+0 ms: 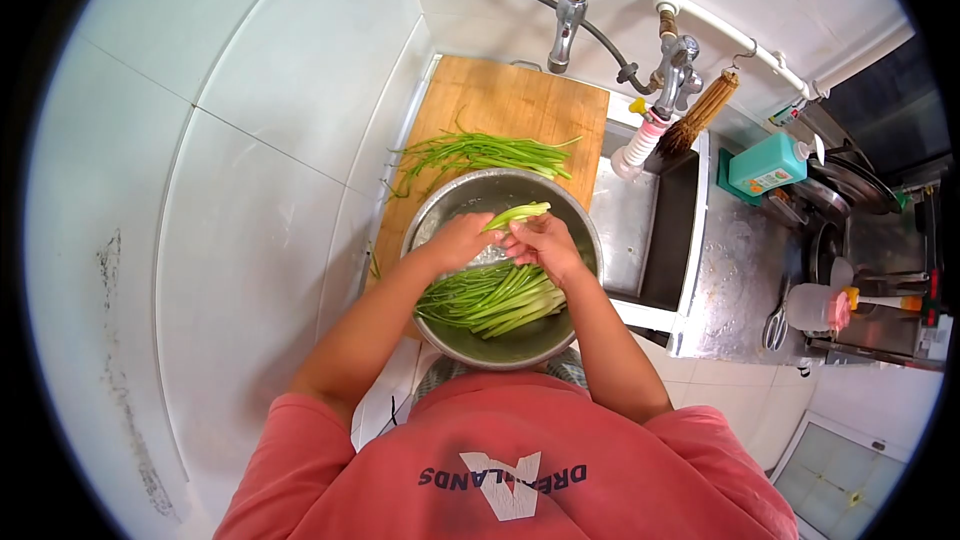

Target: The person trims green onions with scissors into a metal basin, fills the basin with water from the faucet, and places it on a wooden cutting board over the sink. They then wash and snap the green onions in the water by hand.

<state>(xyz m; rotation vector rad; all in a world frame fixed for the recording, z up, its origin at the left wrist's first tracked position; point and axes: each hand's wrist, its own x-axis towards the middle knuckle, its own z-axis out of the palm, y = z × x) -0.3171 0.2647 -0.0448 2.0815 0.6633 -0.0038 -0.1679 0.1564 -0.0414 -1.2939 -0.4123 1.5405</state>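
My left hand is closed around a short bunch of pale-ended green vegetable stalks, held over a round metal basin. The fingers of my right hand pinch the same bunch near its pale end. Below my hands, a larger heap of long green stalks lies in the basin, in what looks like water. Behind the basin, another pile of thin green stalks rests on a wooden board. The exact kind of vegetable cannot be made out.
Right of the board is a sink, with a tap and a hanging bristle brush above it. A teal bottle, scissors and pans stand on the metal counter. A tiled wall rises at left.
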